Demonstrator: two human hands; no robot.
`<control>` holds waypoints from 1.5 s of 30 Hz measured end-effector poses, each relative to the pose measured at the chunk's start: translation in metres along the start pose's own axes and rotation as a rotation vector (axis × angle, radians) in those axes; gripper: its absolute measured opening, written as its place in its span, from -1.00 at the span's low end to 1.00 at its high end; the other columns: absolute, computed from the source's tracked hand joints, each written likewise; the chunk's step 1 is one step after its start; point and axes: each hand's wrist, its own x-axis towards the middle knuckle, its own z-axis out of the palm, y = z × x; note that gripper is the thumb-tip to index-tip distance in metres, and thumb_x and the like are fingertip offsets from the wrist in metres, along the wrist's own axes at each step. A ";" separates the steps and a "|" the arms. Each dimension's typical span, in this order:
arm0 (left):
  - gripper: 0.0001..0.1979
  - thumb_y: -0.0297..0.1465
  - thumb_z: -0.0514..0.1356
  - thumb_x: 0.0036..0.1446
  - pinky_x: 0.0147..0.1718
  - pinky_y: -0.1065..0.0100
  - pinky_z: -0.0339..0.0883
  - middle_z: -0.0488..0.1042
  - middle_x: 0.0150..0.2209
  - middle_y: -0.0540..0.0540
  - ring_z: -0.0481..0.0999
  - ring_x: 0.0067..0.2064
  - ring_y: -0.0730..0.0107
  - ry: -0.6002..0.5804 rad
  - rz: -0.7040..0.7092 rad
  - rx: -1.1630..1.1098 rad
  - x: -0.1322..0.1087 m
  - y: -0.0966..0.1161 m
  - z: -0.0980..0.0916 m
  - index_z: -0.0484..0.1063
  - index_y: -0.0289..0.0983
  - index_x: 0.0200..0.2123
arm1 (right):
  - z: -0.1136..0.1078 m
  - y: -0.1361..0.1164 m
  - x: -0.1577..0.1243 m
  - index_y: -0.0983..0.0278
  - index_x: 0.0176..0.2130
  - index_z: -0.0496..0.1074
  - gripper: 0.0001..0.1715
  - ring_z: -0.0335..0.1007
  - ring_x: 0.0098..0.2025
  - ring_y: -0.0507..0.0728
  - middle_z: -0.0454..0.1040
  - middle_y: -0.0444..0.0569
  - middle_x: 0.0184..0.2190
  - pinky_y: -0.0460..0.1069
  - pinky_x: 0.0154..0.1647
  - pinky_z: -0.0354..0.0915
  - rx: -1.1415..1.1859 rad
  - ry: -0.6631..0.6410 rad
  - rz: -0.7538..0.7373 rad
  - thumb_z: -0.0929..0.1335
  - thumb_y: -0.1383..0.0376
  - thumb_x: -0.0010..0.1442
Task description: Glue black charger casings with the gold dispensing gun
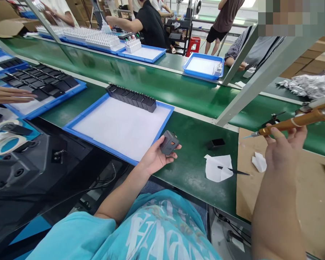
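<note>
My left hand is closed around a small black power adapter, whose orange-coloured ports face up toward me. Above the cardboard sheet, my right hand grips an orange-brown glue dispenser with a thin light-blue needle tip pointing left. An open black housing lies on the green bench between my hands. Near it, black tweezers rest partly on a piece of white paper. A blue tray left of my left hand bears a row of black adapters along its far edge.
A co-worker's hand reaches over another tray of black adapters at left. Tape rolls lie nearer. A slanted metal post rises between the bench and the far line. Cardboard covers the right side of the bench.
</note>
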 end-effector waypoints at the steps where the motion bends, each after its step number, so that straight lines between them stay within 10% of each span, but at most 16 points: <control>1: -0.62 -0.18 0.01 0.32 -0.50 0.45 0.42 0.59 -0.20 -0.20 0.58 -0.42 0.38 0.005 -0.003 -0.002 0.001 0.000 0.000 0.42 -0.31 -0.02 | 0.000 0.001 -0.002 -0.02 -0.11 0.39 -0.25 0.51 -0.20 0.02 0.29 -0.23 0.03 0.05 -0.16 0.39 0.009 0.034 -0.002 0.32 0.65 -0.21; 9: -0.57 -0.11 0.26 0.10 -0.58 0.48 0.37 0.54 -0.27 -0.09 0.55 -0.41 0.39 0.112 0.186 0.406 0.010 -0.016 -0.011 0.31 -0.27 -0.09 | -0.007 -0.018 -0.067 0.06 -0.17 0.50 -0.61 0.42 -0.45 -0.01 0.46 -0.18 -0.21 -0.03 -0.42 0.42 0.115 0.011 -0.082 0.38 0.32 -0.06; 19: -0.64 -0.29 0.26 0.13 -0.29 0.41 0.42 0.48 -0.05 -0.08 0.50 -0.12 0.35 0.103 0.482 1.333 0.003 -0.047 -0.025 0.30 -0.18 -0.01 | 0.046 -0.049 -0.166 0.17 -0.10 0.45 -0.36 0.20 -0.72 -0.10 0.41 -0.09 -0.19 -0.06 -0.74 0.10 0.207 -0.150 -0.001 0.39 -0.17 -0.04; 29: -0.64 -0.29 0.30 0.05 -0.34 0.38 0.36 0.54 -0.21 -0.02 0.54 -0.22 0.32 0.122 0.529 1.543 0.000 -0.054 -0.021 0.34 -0.20 -0.09 | 0.110 -0.058 -0.194 0.12 -0.15 0.41 -0.53 0.22 -0.74 -0.10 0.44 -0.17 -0.23 -0.09 -0.77 0.05 0.463 -0.304 0.031 0.40 -0.08 0.03; 45: -0.65 -0.25 0.32 0.02 -0.38 0.38 0.34 0.55 -0.27 0.00 0.55 -0.29 0.32 0.100 0.529 1.526 -0.008 -0.048 -0.006 0.33 -0.19 -0.15 | 0.115 -0.061 -0.198 0.10 -0.12 0.37 -0.48 0.19 -0.75 -0.12 0.39 -0.17 -0.20 -0.08 -0.78 0.03 0.432 -0.252 0.010 0.33 -0.15 0.05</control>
